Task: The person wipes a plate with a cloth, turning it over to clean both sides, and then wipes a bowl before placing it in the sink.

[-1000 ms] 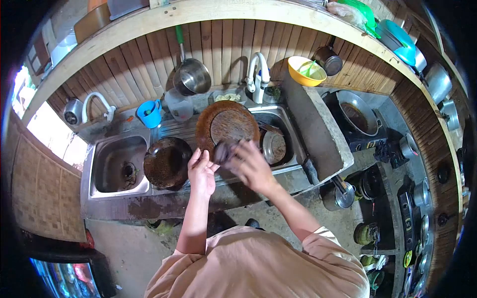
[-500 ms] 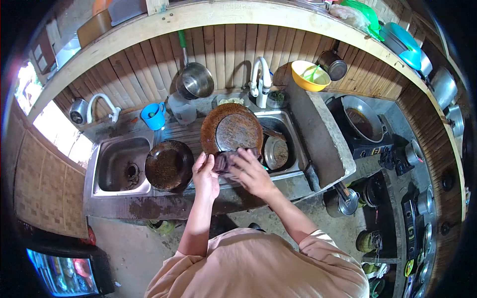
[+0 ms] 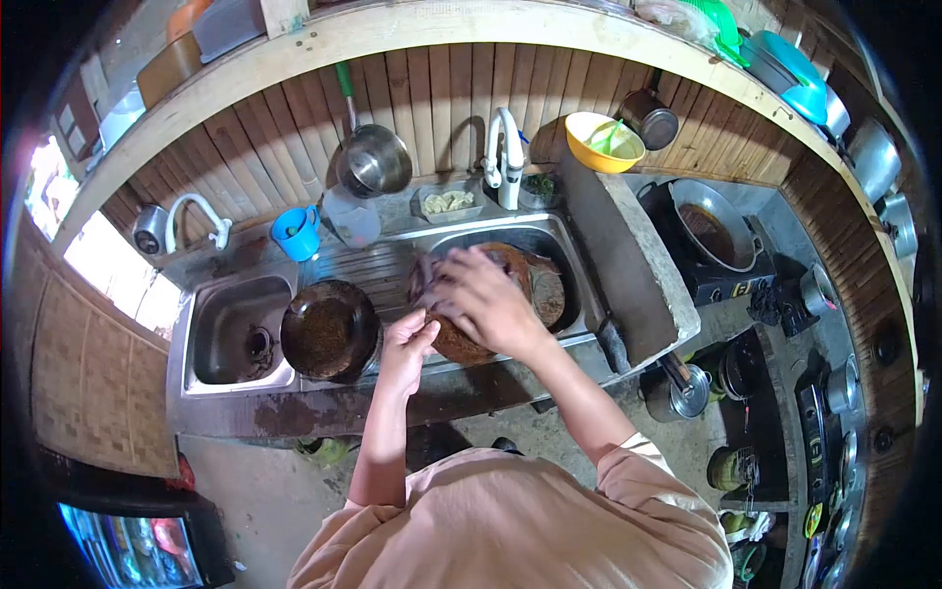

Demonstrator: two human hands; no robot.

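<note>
A round brown board or lid (image 3: 459, 339) lies tilted over the near left part of the right sink basin (image 3: 579, 257), partly covered by my hands. My left hand (image 3: 405, 346) pinches its near left edge between thumb and fingers. My right hand (image 3: 488, 299) is over its upper face, fingers bent on a dark, wrinkled cloth (image 3: 422, 279); motion smears the fingers. A dark round pan (image 3: 330, 331) sits just left of my left hand, on the drainboard. Behind the board, another round piece (image 3: 547, 294) rests inside the right basin.
The left basin (image 3: 228, 334) has dark bits at its drain. Behind stand a blue mug (image 3: 296, 234), a clear container (image 3: 353, 218), a tray of pale pieces (image 3: 451, 202) and a white faucet (image 3: 508, 162). A concrete divider (image 3: 643, 255) and a wok (image 3: 711, 224) are on the right.
The brown board has moved down and toward me, uncovering the tray behind it. My right hand has shifted up and left over it with the cloth. My left hand has stayed near its edge.
</note>
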